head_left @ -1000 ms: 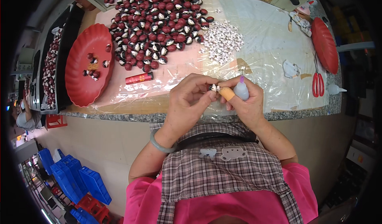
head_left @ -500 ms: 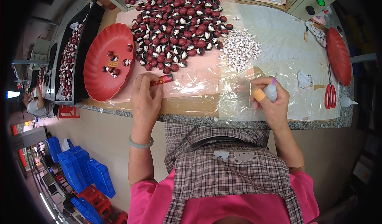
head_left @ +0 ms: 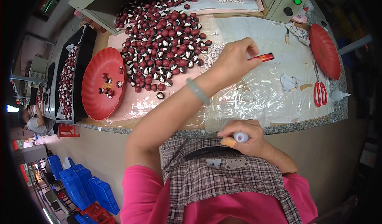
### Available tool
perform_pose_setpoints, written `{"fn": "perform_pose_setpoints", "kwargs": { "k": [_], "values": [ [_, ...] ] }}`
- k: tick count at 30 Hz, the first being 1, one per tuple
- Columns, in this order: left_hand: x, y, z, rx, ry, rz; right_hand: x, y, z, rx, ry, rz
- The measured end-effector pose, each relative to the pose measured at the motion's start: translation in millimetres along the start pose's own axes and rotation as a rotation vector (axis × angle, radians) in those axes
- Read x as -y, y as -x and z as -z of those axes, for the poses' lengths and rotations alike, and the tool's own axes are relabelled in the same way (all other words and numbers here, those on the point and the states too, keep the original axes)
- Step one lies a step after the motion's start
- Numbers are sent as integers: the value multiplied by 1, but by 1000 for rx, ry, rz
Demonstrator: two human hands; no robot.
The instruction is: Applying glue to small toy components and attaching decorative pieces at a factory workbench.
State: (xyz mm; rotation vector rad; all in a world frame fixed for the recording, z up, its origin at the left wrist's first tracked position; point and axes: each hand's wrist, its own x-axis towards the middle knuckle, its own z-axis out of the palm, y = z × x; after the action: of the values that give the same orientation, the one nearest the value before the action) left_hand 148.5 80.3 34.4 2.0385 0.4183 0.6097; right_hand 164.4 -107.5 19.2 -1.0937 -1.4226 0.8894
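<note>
My left hand [head_left: 236,58] reaches across to the right, over the sheeted table. Between its fingers is a slim red stick with a black end [head_left: 262,58], whose exact kind I cannot make out. At the table's front edge my right hand [head_left: 248,138] is closed around a small whitish squeeze bottle [head_left: 241,136]. One of its digits wears an orange finger cover [head_left: 228,142]. Beyond my left forearm lies a heap of dark-red, black and white balls [head_left: 163,44]. Small white pieces [head_left: 215,53] form a pile partly hidden by my left hand.
A red scalloped plate [head_left: 93,100] with several balls stands left, beside a black tray [head_left: 81,64] of more balls. On the right are red-handled scissors [head_left: 320,92], another red plate [head_left: 324,50], crumpled white material [head_left: 289,82] and a white nozzle bottle [head_left: 340,95]. A machine housing [head_left: 278,9] stands behind.
My left hand has picked up the red stick and carried it rightward over the table. My right hand has drawn back to the front edge with the bottle. The view has shifted.
</note>
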Motion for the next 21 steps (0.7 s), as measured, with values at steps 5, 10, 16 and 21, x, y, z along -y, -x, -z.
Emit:
{"fn": "perform_pose_setpoints", "kwargs": {
  "k": [5,10,16,21],
  "values": [
    [38,-35,15,-241,-345,-219,-6,7,10,-50,36,-37],
    [58,-26,71,20,-671,-143,-16,2,16,-109,33,-71],
    [53,-16,85,151,-647,-166,-13,-4,14,-157,8,-104],
    [33,6,91,-146,-138,-33,-14,0,19,-141,-144,-286]
  ]
}}
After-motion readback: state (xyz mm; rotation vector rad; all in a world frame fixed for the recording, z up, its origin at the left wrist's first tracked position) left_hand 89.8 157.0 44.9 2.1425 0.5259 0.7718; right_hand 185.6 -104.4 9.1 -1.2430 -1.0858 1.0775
